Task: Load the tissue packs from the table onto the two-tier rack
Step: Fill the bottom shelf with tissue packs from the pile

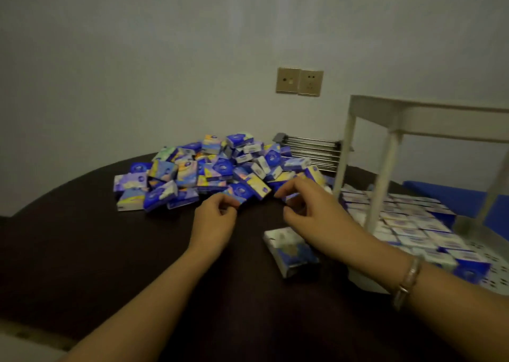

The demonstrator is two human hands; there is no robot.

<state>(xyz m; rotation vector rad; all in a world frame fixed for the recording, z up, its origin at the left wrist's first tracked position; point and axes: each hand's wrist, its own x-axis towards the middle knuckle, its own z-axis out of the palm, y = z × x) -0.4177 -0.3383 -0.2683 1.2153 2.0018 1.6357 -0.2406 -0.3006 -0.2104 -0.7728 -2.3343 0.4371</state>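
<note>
Your left hand (214,218) and right hand (311,210) hover mid-frame with loosely curled fingers holding nothing, at the heap of small blue-and-purple tissue packs (209,171) on the dark round desk (82,237). Packs already line the white two-tier plastic rack's (385,169) lower tier at right.

Dim, bluish light; soft blur, dark vignetted corners.
</note>
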